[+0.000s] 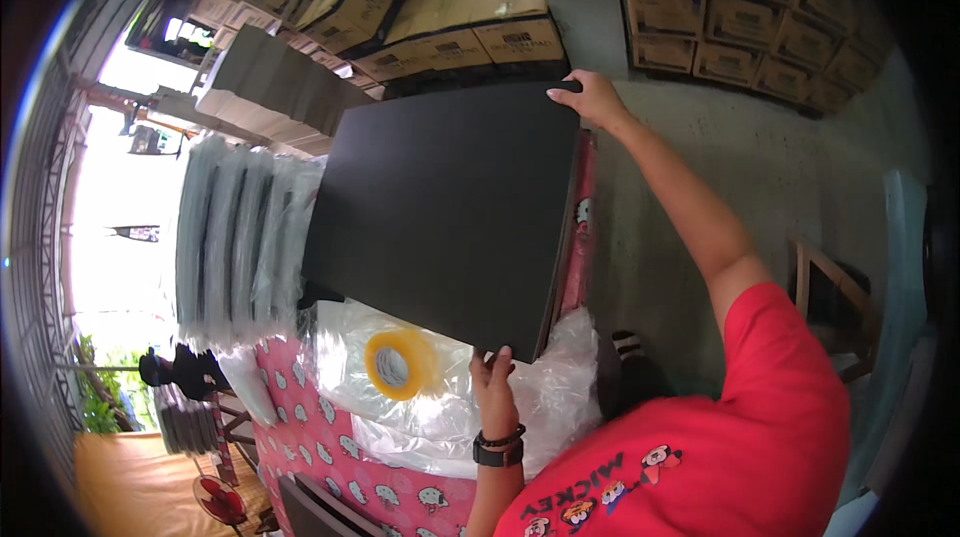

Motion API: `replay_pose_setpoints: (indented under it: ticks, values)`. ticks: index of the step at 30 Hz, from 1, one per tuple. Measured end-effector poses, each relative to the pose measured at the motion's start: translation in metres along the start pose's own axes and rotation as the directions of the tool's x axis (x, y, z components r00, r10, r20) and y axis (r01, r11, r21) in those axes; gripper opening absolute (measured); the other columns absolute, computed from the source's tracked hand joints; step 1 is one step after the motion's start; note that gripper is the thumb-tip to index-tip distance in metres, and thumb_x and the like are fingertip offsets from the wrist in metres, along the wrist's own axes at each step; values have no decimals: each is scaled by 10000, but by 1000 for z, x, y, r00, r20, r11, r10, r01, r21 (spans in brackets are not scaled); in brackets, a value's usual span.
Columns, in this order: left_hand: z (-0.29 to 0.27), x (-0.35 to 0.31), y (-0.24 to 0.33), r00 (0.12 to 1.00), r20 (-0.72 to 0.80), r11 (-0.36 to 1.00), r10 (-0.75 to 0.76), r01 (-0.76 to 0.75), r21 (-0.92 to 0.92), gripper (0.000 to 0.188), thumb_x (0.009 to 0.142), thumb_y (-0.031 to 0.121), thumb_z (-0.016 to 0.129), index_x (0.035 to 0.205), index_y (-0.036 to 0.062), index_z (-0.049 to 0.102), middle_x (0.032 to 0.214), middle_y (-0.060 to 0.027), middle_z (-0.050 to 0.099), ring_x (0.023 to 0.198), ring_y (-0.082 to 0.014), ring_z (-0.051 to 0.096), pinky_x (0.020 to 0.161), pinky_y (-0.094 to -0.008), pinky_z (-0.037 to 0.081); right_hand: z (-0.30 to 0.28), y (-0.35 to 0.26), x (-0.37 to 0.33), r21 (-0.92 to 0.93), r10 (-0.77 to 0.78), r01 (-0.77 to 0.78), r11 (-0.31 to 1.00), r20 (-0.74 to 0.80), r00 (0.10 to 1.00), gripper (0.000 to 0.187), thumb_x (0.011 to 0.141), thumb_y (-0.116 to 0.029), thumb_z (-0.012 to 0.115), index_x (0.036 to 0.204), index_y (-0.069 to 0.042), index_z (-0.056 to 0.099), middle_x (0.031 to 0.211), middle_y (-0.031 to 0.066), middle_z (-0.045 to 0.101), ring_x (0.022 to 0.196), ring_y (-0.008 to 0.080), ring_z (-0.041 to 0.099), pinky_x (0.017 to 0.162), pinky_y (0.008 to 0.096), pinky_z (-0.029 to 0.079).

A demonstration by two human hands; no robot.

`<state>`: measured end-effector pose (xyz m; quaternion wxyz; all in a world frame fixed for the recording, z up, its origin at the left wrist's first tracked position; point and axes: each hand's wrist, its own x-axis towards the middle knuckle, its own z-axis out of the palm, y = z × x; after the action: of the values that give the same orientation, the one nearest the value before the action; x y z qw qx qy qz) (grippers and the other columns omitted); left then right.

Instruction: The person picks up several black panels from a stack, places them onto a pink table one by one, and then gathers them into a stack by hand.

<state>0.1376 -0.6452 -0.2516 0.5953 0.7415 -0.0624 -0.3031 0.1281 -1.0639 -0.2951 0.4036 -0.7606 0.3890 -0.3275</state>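
I see a stack of black square sheets (445,212) held up off the table, its broad face toward the camera and tilted, so that the top edge rises to the right and the lower right corner points down at the near hand. The long axis is hard to fix, since the stack is close to square; its thin edge shows along the right side, running from the upper right down to the lower corner. The left hand (493,387), with a dark watch and a bead band at the wrist, pinches that lower corner, fingers closed on it. The right hand (587,97) is stretched out and grips the upper right corner, fingers wrapped over the edge. Below the stack I note a yellow tape roll (400,363) lying on clear plastic wrap (450,417), which covers a pink patterned tablecloth (310,417). To the left stand wrapped bundles of sheets (235,237) on edge, just beside the stack. Behind it lie grey stacked boards (275,82) and cardboard cartons (460,22), more cartons being stacked on the concrete floor (780,167).
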Motion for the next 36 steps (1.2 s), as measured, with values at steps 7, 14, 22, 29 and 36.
replay_pose_setpoints:
  ticks: [7,14,22,29,36]
  values:
    - [-11,8,9,1000,24,954,-5,-3,300,332,799,202,614,1005,-53,555,949,-81,547,847,-158,514,743,-293,404,1,10,-6,130,7,-12,991,34,999,565,647,-466,708,907,25,609,839,172,617,798,261,591,711,340,452]
    - [23,18,30,996,88,927,7,-40,374,288,735,229,665,795,-46,603,769,-123,579,768,-187,539,708,-301,403,-3,20,41,308,68,-125,943,190,979,523,631,-449,734,901,-13,632,845,82,612,781,151,565,683,288,448]
    - [22,35,25,931,366,986,8,-67,150,281,756,204,643,906,-23,572,843,-48,589,766,-112,528,696,-247,412,5,-9,-43,497,394,-352,793,22,919,959,680,-536,624,1302,80,233,1339,186,312,1213,280,344,981,383,293]
    - [0,51,-9,862,506,999,-14,-12,48,468,778,206,613,1142,-58,485,1077,-70,537,1013,-154,484,869,-269,376,6,-57,-222,520,350,-684,512,600,719,611,758,-478,590,1158,-42,436,1045,61,518,812,181,545,669,371,465]
    - [15,37,-17,943,299,962,142,-203,183,552,708,330,662,1050,-79,519,1086,-190,448,990,-234,478,824,-286,404,16,-75,-204,417,387,-638,647,542,746,550,748,-382,624,1113,-5,455,966,92,549,824,181,566,569,290,498]
